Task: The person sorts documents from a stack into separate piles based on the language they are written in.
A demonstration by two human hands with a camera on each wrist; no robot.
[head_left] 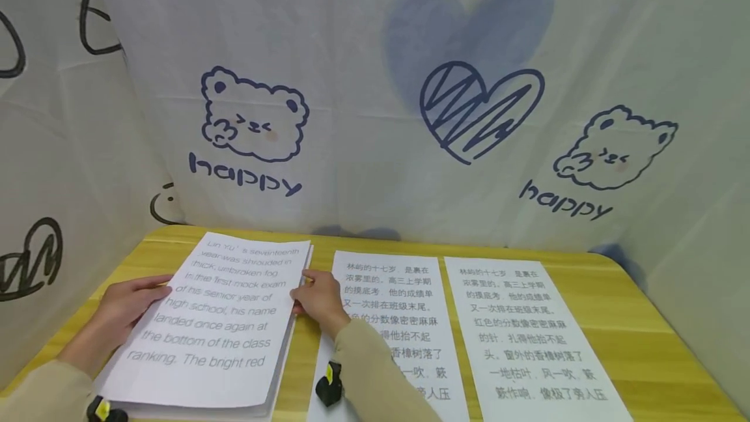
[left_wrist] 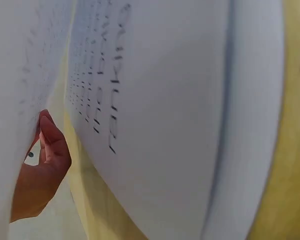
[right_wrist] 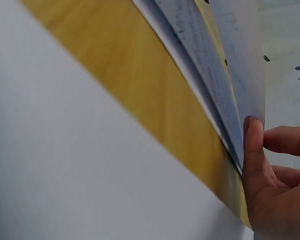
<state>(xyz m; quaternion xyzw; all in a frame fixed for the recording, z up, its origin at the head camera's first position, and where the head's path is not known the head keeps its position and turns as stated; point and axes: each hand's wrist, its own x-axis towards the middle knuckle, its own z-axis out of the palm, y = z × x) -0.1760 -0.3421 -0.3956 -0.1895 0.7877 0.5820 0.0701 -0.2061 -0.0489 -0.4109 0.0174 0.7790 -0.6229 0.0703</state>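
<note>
A white sheet of paper [head_left: 205, 324] printed with large English text lies over other sheets at the left of the table. My left hand [head_left: 130, 303] pinches its left edge; in the left wrist view the lifted sheet [left_wrist: 10, 95] stands apart from a printed sheet below [left_wrist: 165, 100]. At the opposite edge, my right hand [head_left: 321, 296] pinches the same sheet between thumb and fingers. The right wrist view shows a gap between this raised sheet [right_wrist: 242, 55] and the paper under it [right_wrist: 195, 55]. Fingers behind the paper are partly hidden.
Two sheets with Chinese text, a middle one [head_left: 387, 279] and a right one [head_left: 527, 324], lie side by side on the yellow wood-grain table [head_left: 633, 318]. My right forearm crosses the middle one. A white curtain [head_left: 363, 116] with bear and heart drawings hangs behind.
</note>
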